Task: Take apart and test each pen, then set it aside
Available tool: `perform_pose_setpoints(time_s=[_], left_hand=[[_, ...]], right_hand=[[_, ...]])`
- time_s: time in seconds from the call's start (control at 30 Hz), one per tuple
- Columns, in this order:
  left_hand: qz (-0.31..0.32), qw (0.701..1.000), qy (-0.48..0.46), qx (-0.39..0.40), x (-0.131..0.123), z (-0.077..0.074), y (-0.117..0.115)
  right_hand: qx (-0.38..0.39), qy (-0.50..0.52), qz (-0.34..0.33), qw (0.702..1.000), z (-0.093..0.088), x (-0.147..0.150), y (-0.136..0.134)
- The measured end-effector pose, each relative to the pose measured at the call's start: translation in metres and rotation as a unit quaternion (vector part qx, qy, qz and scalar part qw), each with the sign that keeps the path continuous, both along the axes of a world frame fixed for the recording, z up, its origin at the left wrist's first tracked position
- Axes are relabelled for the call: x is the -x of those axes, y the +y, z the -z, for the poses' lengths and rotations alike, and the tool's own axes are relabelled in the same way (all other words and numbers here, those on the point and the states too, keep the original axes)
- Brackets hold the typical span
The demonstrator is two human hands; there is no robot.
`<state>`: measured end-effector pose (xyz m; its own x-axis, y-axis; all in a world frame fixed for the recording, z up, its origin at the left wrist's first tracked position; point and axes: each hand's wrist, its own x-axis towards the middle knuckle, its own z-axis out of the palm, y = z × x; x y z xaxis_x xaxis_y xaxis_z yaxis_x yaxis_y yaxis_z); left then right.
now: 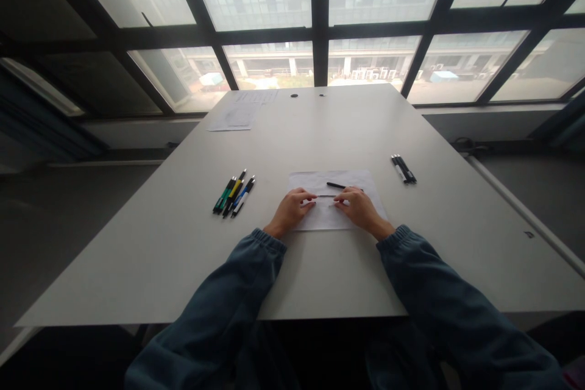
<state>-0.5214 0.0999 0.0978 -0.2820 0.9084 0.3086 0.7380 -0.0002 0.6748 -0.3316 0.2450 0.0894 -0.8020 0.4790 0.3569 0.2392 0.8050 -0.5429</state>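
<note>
A white sheet of paper (320, 183) lies on the grey table (320, 268) in front of me. Both hands rest on it. My left hand (290, 210) and my right hand (359, 207) pinch the two ends of a thin dark rod-like piece (326, 196), perhaps a pen refill, held level between them. A black pen part (336, 185) lies on the paper just beyond my right hand's fingers.
Several coloured pens (234, 195) lie in a bunch to the left of the paper. A few black pens (403, 169) lie to the right. Printed sheets (237, 114) sit at the table's far left edge, under large windows.
</note>
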Motion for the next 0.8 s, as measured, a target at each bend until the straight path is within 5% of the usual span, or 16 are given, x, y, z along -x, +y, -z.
perform_pose_setpoints(time_s=[0.3,0.57,0.8], left_hand=[[-0.122,0.985,-0.085,-0.091,0.0,-0.007,-0.002],[-0.083,0.993,0.005,-0.083,-0.005,-0.011,-0.004],[-0.006,0.986,0.163,-0.014,-0.039,-0.029,-0.011]], right_hand=[[0.003,0.105,0.109,0.989,-0.005,-0.004,0.011],[0.019,0.098,0.144,0.985,-0.009,-0.007,0.014],[0.018,0.077,0.111,0.991,-0.001,-0.005,0.014]])
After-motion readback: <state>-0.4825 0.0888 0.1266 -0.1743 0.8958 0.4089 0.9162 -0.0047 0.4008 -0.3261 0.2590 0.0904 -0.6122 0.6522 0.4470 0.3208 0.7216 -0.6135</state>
